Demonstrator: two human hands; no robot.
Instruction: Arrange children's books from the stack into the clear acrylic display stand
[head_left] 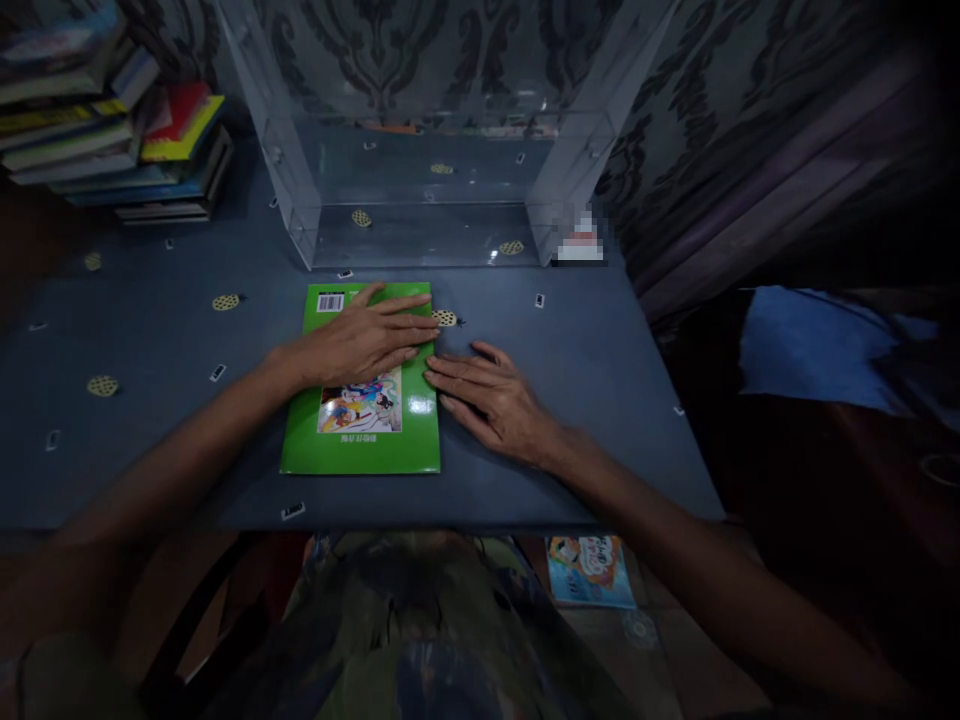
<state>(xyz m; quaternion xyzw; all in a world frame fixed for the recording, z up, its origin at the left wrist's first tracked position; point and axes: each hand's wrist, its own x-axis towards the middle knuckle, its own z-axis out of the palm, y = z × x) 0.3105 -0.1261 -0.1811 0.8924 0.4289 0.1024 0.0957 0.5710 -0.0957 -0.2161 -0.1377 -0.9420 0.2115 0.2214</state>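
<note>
A green book [416, 440] lies flat near the table's front edge, a barcode at its far left corner and a colourful cartoon picture on its cover. Across the upper part of the cover rests my left hand [364, 340], palm down, fingers stretched to the right. At the book's right edge is my right hand [491, 400], its fingers extended and their tips touching or very near that edge. Just behind the book stands a clear plastic rack [427, 235] with transparent side walls and shelves.
Stacked books [112, 130] stand at the back left of the blue-grey table [172, 440], whose cover has a pineapple print. A blurred-out item [581, 243] sits beside the rack. Below the front edge lies another book [589, 572]. Blue cloth [810, 345] is on the right.
</note>
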